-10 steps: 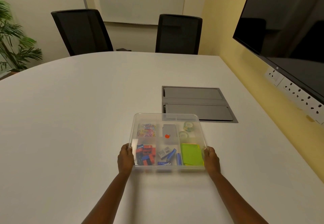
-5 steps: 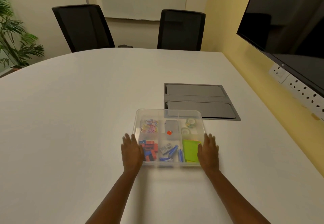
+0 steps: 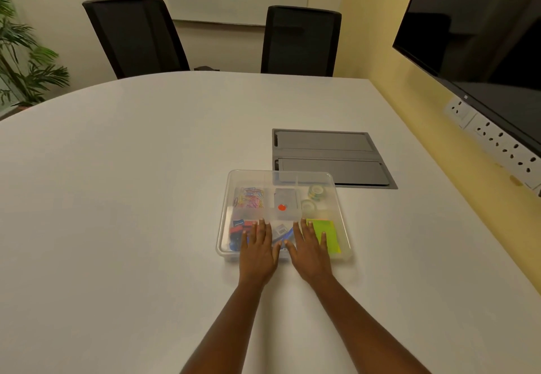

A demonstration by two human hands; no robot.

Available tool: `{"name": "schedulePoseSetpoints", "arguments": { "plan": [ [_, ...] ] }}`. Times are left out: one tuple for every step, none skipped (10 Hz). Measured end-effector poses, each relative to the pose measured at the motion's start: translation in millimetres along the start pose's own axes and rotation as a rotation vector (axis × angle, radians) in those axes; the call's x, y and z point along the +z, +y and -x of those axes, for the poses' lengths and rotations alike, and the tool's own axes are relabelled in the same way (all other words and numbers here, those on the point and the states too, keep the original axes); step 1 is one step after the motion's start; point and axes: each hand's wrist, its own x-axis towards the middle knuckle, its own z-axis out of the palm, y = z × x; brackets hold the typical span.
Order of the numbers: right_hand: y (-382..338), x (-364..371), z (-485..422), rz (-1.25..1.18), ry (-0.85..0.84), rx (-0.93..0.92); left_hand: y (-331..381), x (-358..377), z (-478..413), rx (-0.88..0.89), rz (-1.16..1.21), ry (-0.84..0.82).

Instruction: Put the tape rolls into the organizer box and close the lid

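A: On top of the clear plastic organizer box [image 3: 282, 180], both hands now lie flat. Half a second ago they sat near its left and right edges; a second ago they gripped its sides. Left hand [image 3: 257, 249] and right hand [image 3: 311, 249] have moved inward and rest side by side at the near middle of the box, fingers spread, grasping nothing.

B: Reading for the task?

A: Judgement: the translucent lid [image 3: 254, 212] is on and being pressed down at the near edge. I cannot tell whether it has latched all round. The tape rolls are already inside.

B: Counts, relative to the box.

A: Two pale green-patterned tape rolls [image 3: 315, 192], both in the far-right compartment, one just nearer than the other. One heap of coloured paper clips [image 3: 250, 198] in the far-left compartment. One grey flat item with a red dot [image 3: 285, 202] in the far-middle compartment. One neon-green sticky-note pad [image 3: 330, 234] near-right, partly under the right hand. Red and blue small items [image 3: 238, 228] near-left; count unclear. Hands: two.

B: Outside the box?

A: One grey recessed cable hatch [image 3: 328, 154] just beyond it in the white table [image 3: 131, 198].
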Motion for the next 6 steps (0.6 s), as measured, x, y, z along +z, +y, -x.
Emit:
{"name": "schedulePoseSetpoints", "arguments": {
  "plan": [
    [0, 1, 2, 0.003, 0.003, 0.005, 2, 2, 0, -0.038, 0.027, -0.016],
    [-2, -2, 4, 0.019, -0.026, 0.014, 4, -1, 2, -0.053, 0.003, -0.046],
    [-1, -9, 7, 0.000, -0.056, 0.033, 5, -7, 1, -0.061, 0.006, -0.069],
    [3, -17, 11, -0.035, -0.072, 0.051, 5, -17, 0, -0.072, 0.047, -0.059],
    [12, -48, 6, -0.073, 0.000, 0.021, 2, -45, -10, -0.060, 0.037, 0.038],
    [24, -107, 3, -0.131, 0.217, -0.070, -4, -90, -28, -0.028, -0.025, 0.166]
  ]
}}
